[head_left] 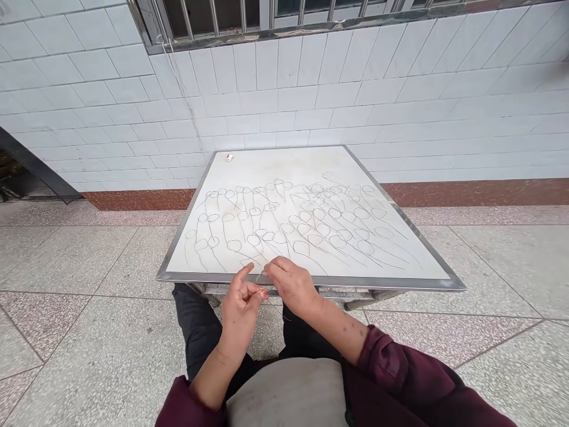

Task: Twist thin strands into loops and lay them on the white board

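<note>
Close together at the near edge of a white table [275, 160] are my two hands. My left hand [242, 301] pinches a small reddish item [264, 294] between thumb and a finger, with another finger raised. My right hand [291, 284] is closed, its fingertips on a thin wire [258, 277] just above that item. Several thin wires with round loops at one end, such as a looped wire [301, 247], lie in rough rows across the tabletop. A fine strand hangs below my right hand.
A small red and white object [230, 158] sits at the table's far left corner. Behind the table stands a white tiled wall [275, 121] with a barred window [242, 15]. A white cord [184, 92] hangs down the wall. My legs are under the near edge.
</note>
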Motion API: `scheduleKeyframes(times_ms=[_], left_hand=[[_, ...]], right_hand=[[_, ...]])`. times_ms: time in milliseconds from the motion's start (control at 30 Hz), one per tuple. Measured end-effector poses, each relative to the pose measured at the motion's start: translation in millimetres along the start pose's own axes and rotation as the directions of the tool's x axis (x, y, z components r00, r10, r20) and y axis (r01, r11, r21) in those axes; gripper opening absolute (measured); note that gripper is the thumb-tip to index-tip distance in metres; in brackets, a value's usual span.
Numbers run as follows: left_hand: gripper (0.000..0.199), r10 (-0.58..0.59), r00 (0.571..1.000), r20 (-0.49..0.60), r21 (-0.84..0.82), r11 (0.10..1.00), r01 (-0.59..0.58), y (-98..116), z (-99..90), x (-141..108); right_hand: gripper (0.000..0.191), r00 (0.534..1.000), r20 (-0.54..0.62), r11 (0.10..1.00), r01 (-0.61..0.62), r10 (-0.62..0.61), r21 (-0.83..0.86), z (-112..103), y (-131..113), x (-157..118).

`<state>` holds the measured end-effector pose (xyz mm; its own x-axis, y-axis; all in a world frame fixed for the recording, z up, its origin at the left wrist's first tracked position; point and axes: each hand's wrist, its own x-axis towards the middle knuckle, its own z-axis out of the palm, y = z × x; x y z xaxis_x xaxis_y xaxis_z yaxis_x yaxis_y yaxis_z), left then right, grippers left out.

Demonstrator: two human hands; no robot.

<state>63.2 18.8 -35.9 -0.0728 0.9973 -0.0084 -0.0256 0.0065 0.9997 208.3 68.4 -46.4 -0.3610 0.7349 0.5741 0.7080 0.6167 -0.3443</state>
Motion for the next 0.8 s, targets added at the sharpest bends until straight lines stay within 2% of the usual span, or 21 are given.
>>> scheduleKeyframes(times_ms=[133, 400, 533, 633, 700, 800], left_hand=[[0.049, 0.004, 0.999, -0.033, -0.012, 1.0, -0.004, -0.3, -0.2, 0.2], [0.046, 0.006, 0.998, -0.061, -0.023, 1.0, -0.008, 1.3, -0.7, -2.0], [0.047, 0.012, 0.994, -0.107, -0.064, 0.998, -0.019, 5.7, -3.1, -1.4], [0.05, 0.027, 0.987, -0.155, -0.091, 0.995, -0.041, 9.0, -6.1, -0.2], [0.051, 0.03, 0.983, -0.181, -0.118, 0.992, -0.052, 10.4, -7.6, 0.4], [0.052, 0.035, 0.979, -0.203, -0.144, 0.987, -0.065, 11.7, -9.3, 0.2]], right_hand=[[0.019, 1.0, -0.016, 1.0, 0.004, -0.004, 0.015, -0.5, 0.9, -0.2], [0.023, 0.999, 0.046, 0.996, 0.008, -0.012, 0.085, -4.5, 0.6, -2.9], [0.02, 0.992, 0.066, 0.96, -0.122, 0.109, 0.251, -12.0, -0.2, -2.9], [0.018, 0.965, 0.201, 0.903, -0.235, 0.171, 0.361, -14.7, -3.8, -6.8], [0.019, 0.954, 0.27, 0.894, -0.228, 0.127, 0.385, -11.9, -7.4, -11.2], [0.012, 0.97, 0.24, 0.915, -0.124, 0.031, 0.383, -3.1, -12.7, -17.3]])
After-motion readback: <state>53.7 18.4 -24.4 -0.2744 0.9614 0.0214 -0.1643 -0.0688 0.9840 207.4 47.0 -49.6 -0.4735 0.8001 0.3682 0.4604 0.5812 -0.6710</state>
